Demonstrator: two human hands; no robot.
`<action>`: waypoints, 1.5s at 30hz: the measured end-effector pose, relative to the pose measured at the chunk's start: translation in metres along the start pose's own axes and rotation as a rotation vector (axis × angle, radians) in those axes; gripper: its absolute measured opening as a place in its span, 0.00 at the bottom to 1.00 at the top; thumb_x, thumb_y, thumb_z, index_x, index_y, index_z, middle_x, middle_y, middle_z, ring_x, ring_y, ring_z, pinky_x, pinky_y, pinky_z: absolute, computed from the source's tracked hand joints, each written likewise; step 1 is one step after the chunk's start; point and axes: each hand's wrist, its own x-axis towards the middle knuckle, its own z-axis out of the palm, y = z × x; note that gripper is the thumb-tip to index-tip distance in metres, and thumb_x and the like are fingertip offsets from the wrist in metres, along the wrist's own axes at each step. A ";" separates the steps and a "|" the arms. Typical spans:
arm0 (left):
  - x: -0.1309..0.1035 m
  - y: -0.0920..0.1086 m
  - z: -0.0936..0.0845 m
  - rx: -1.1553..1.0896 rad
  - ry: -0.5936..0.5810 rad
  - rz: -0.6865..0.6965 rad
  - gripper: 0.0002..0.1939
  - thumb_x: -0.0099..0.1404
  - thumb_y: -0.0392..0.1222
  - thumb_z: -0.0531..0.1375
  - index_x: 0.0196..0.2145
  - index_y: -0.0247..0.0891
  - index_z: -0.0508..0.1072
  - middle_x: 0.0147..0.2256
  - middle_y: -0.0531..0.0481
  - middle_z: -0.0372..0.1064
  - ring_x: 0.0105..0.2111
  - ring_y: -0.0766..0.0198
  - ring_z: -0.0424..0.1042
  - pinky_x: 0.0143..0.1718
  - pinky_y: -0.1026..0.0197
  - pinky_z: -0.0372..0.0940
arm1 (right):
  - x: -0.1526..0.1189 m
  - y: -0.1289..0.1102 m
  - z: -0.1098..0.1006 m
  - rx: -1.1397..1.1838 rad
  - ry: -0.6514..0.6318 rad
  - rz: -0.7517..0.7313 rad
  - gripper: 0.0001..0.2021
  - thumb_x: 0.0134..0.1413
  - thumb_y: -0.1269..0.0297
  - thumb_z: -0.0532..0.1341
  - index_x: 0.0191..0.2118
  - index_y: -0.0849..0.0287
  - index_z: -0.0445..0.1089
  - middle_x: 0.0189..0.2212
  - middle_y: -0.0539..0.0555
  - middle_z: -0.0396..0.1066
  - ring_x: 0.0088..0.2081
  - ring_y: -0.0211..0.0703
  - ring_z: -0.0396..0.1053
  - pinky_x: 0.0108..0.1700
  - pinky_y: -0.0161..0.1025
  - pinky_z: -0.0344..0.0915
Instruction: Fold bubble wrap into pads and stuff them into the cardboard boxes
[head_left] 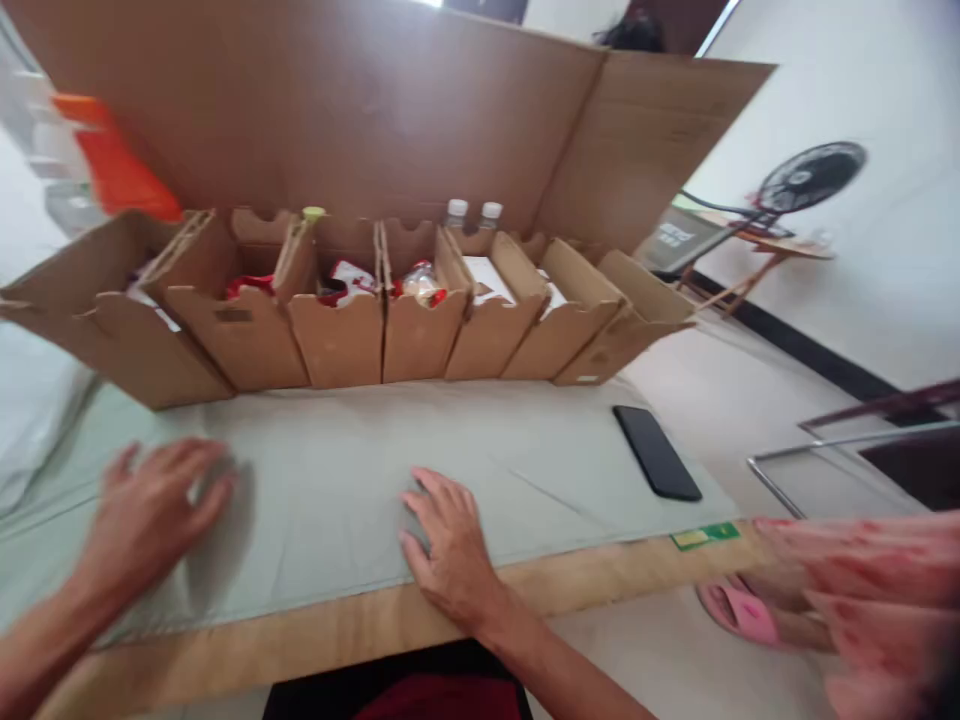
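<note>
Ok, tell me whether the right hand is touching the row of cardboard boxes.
Apart: the head view shows a stretch of pale cloth between the right hand and the row of cardboard boxes.

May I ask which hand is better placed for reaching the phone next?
Probably the right hand: it looks empty and is nearer the phone, while the left hand is at the table's far left.

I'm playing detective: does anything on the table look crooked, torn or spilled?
The brown, open-topped cardboard boxes look odd: their front rims dip unevenly, with rough edges, and the leftmost box seems to splay outward, though the wide camera view may exaggerate that. I see no spill on the pale green cloth.
</note>
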 end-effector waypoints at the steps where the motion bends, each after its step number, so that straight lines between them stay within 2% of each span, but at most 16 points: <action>1: -0.003 0.028 0.013 -0.094 0.002 0.112 0.17 0.69 0.55 0.51 0.48 0.50 0.73 0.49 0.42 0.79 0.51 0.40 0.77 0.61 0.28 0.60 | -0.001 -0.002 -0.001 0.025 0.001 -0.001 0.18 0.57 0.69 0.62 0.53 0.56 0.73 0.62 0.61 0.69 0.62 0.56 0.66 0.61 0.55 0.64; 3: -0.005 0.084 0.036 -0.214 -0.053 0.232 0.18 0.69 0.52 0.55 0.50 0.46 0.76 0.53 0.40 0.77 0.55 0.41 0.75 0.60 0.33 0.64 | -0.005 -0.002 -0.005 0.069 0.008 -0.037 0.18 0.56 0.69 0.62 0.53 0.56 0.73 0.62 0.60 0.69 0.62 0.55 0.65 0.62 0.54 0.64; 5: 0.001 0.133 0.054 -0.280 -0.080 0.278 0.20 0.69 0.50 0.56 0.54 0.42 0.76 0.57 0.37 0.75 0.58 0.41 0.73 0.58 0.36 0.66 | -0.007 0.006 -0.018 0.093 0.019 -0.094 0.17 0.58 0.69 0.62 0.53 0.54 0.73 0.62 0.59 0.70 0.63 0.53 0.65 0.62 0.53 0.63; 8: 0.012 0.175 0.070 -0.307 -0.086 0.255 0.22 0.70 0.50 0.56 0.56 0.39 0.76 0.60 0.35 0.72 0.61 0.41 0.69 0.60 0.34 0.65 | -0.002 0.043 -0.065 0.015 0.086 -0.114 0.14 0.63 0.68 0.58 0.52 0.53 0.74 0.59 0.57 0.74 0.62 0.51 0.68 0.63 0.52 0.63; 11: 0.015 0.186 0.076 -0.308 -0.081 0.231 0.22 0.72 0.51 0.54 0.56 0.40 0.76 0.61 0.35 0.71 0.63 0.41 0.67 0.64 0.32 0.60 | 0.017 0.103 -0.142 -0.215 0.232 -0.004 0.16 0.66 0.67 0.53 0.52 0.57 0.75 0.57 0.61 0.75 0.61 0.53 0.68 0.64 0.54 0.61; 13: 0.013 0.184 0.077 -0.317 -0.080 0.234 0.22 0.73 0.51 0.53 0.55 0.39 0.77 0.61 0.36 0.71 0.64 0.41 0.67 0.65 0.31 0.59 | 0.038 0.143 -0.194 -0.389 0.304 0.115 0.19 0.66 0.65 0.54 0.57 0.62 0.72 0.59 0.64 0.72 0.63 0.57 0.66 0.64 0.55 0.58; 15: 0.011 0.182 0.079 -0.317 -0.081 0.235 0.22 0.74 0.51 0.52 0.55 0.39 0.77 0.62 0.35 0.71 0.64 0.41 0.67 0.64 0.31 0.60 | 0.063 0.177 -0.235 -0.549 0.352 0.237 0.24 0.63 0.66 0.56 0.63 0.65 0.67 0.64 0.66 0.67 0.64 0.61 0.63 0.62 0.57 0.58; 18: 0.010 0.182 0.081 -0.291 -0.085 0.240 0.22 0.73 0.52 0.52 0.55 0.41 0.77 0.62 0.36 0.70 0.64 0.41 0.67 0.64 0.31 0.60 | 0.096 0.208 -0.267 -0.725 0.173 0.303 0.22 0.60 0.69 0.59 0.60 0.63 0.71 0.61 0.66 0.70 0.62 0.63 0.63 0.58 0.57 0.57; 20: 0.011 0.183 0.082 -0.270 -0.079 0.244 0.22 0.73 0.53 0.53 0.56 0.42 0.76 0.62 0.37 0.70 0.64 0.42 0.67 0.64 0.33 0.60 | 0.109 0.217 -0.274 -0.782 0.022 0.306 0.15 0.60 0.72 0.58 0.48 0.61 0.79 0.50 0.63 0.78 0.57 0.60 0.67 0.56 0.55 0.57; 22: 0.011 0.184 0.082 -0.257 -0.075 0.249 0.22 0.74 0.53 0.52 0.56 0.42 0.76 0.62 0.37 0.70 0.64 0.42 0.67 0.64 0.33 0.60 | 0.112 0.219 -0.276 -0.806 -0.048 0.299 0.13 0.60 0.73 0.57 0.39 0.60 0.81 0.40 0.61 0.81 0.50 0.57 0.70 0.53 0.54 0.56; 26: 0.011 0.185 0.081 -0.250 -0.078 0.262 0.22 0.74 0.52 0.52 0.55 0.39 0.76 0.62 0.35 0.70 0.64 0.41 0.66 0.65 0.32 0.59 | 0.096 0.208 -0.280 -0.857 -0.117 0.261 0.13 0.60 0.71 0.58 0.37 0.57 0.83 0.37 0.58 0.82 0.43 0.54 0.73 0.50 0.52 0.57; 30: 0.011 0.184 0.082 -0.228 -0.052 0.293 0.25 0.75 0.54 0.50 0.55 0.35 0.76 0.61 0.33 0.70 0.63 0.39 0.67 0.62 0.30 0.62 | 0.081 0.181 -0.287 -0.861 -0.191 0.212 0.14 0.63 0.64 0.57 0.40 0.55 0.83 0.39 0.56 0.82 0.40 0.52 0.75 0.40 0.45 0.59; 36: 0.011 0.186 0.082 -0.228 0.001 0.312 0.24 0.76 0.52 0.50 0.53 0.33 0.77 0.59 0.31 0.71 0.61 0.37 0.69 0.60 0.29 0.63 | 0.088 0.119 -0.286 -0.765 -0.200 0.077 0.13 0.62 0.62 0.57 0.32 0.55 0.79 0.34 0.53 0.81 0.35 0.47 0.74 0.32 0.40 0.55; 40: 0.010 0.188 0.081 -0.260 0.076 0.262 0.23 0.75 0.52 0.52 0.53 0.32 0.76 0.60 0.29 0.69 0.63 0.35 0.66 0.61 0.30 0.64 | 0.106 0.066 -0.258 -0.684 -0.280 0.097 0.13 0.61 0.66 0.59 0.25 0.59 0.73 0.27 0.54 0.77 0.32 0.45 0.73 0.32 0.39 0.56; 42: 0.009 0.188 0.079 -0.286 0.132 0.242 0.22 0.74 0.52 0.54 0.53 0.33 0.76 0.60 0.29 0.69 0.64 0.35 0.64 0.61 0.30 0.64 | 0.117 0.038 -0.238 -0.534 -0.294 0.108 0.08 0.59 0.71 0.59 0.29 0.60 0.73 0.29 0.55 0.78 0.32 0.44 0.74 0.32 0.38 0.59; 45: 0.008 0.186 0.078 -0.331 0.197 0.230 0.20 0.73 0.51 0.55 0.52 0.34 0.75 0.58 0.30 0.70 0.63 0.35 0.65 0.60 0.32 0.65 | 0.130 0.005 -0.221 -0.012 -0.236 0.078 0.12 0.60 0.78 0.55 0.41 0.61 0.74 0.34 0.53 0.79 0.31 0.39 0.76 0.34 0.36 0.67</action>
